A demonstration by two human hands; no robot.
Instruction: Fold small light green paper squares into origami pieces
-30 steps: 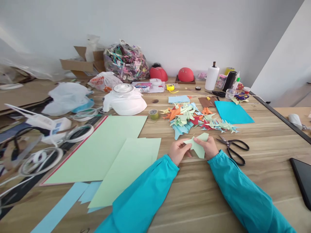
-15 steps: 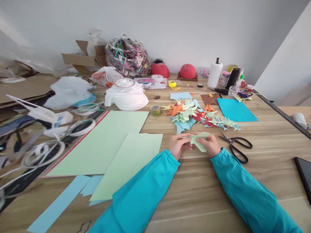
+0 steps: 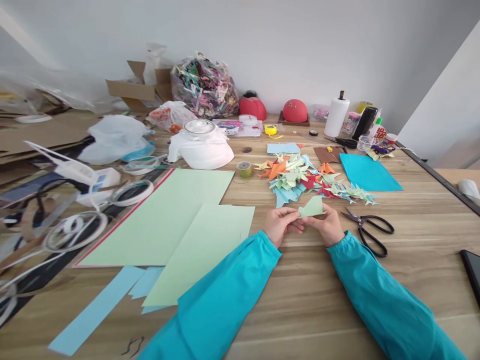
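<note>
Together, thumb against fingers, the left hand (image 3: 280,224) and right hand (image 3: 326,225) are clamped on a folded pale-green paper piece (image 3: 312,206), its left corner at the left fingertips. By the clock from that piece, a heap of multicoloured origami cranes (image 3: 294,176) lies near at 12, a thread spool (image 3: 245,173) at 10, and black-handled scissors (image 3: 360,220) between 3 and 4, near the right hand. A large pale-green sheet (image 3: 157,220) lies at 9.
</note>
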